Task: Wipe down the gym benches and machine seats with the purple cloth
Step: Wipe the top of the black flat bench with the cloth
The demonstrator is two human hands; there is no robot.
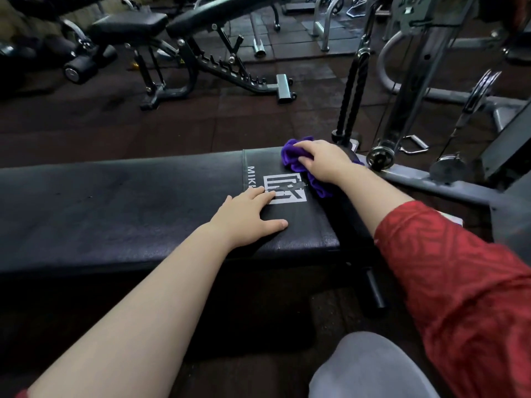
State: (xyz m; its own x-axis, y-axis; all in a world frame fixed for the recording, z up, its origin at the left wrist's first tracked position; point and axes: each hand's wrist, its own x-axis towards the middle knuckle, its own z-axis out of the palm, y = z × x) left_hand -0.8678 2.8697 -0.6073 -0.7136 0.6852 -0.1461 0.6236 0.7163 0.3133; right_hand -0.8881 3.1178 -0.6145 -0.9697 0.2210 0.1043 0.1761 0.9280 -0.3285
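Note:
A long black padded flat bench [120, 202] runs across the view in front of me, with a white logo printed near its right end. The purple cloth [291, 156] lies bunched on the far right corner of the pad. My right hand [321, 160] lies on top of the cloth with fingers curled into it, pressing it against the pad. My left hand [248, 215] rests flat on the pad just left of the logo, fingers spread and holding nothing.
An adjustable black bench [201, 12] with a metal frame stands behind on the dark rubber floor. A cable machine [416, 81] with pulleys, a rope handle and a grey frame stands right of the bench end. Dumbbells [77, 70] lie far left. My grey-clad knee [370, 369] is below.

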